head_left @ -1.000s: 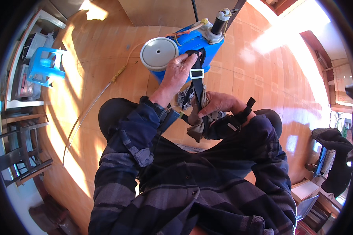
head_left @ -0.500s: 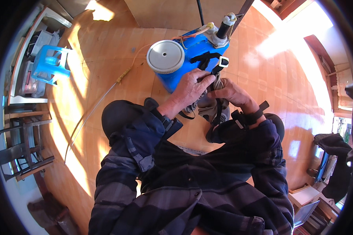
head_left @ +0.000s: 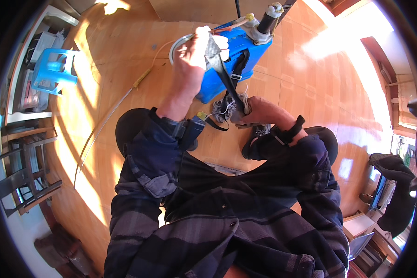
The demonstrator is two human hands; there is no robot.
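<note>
In front of me a blue backpack sprayer tank (head_left: 243,42) stands on the floor. My left hand (head_left: 190,65) is raised over its round white lid (head_left: 173,48), mostly covering it. Its fingers are closed on a black webbing strap (head_left: 227,82), which runs down taut toward my right hand. My right hand (head_left: 263,111), low by my feet, is closed round the strap's lower part and a greyish piece, partly hidden by the fingers. Another black strap with a pale buckle (head_left: 236,77) hangs along the tank. A thin white cord (head_left: 224,110) dangles beside the right hand.
A spray wand (head_left: 103,121) lies on the tiled floor at left, joined to a hose. Past it are a blue plastic stool (head_left: 55,69), a white shelf and a dark wooden chair (head_left: 28,171). The sprayer's pump column (head_left: 267,22) rises at its far right corner.
My left hand has moved up and away from the right hand, drawing the strap out between them. My right hand has shifted slightly down and left. The buckle now hangs lower by the tank.
</note>
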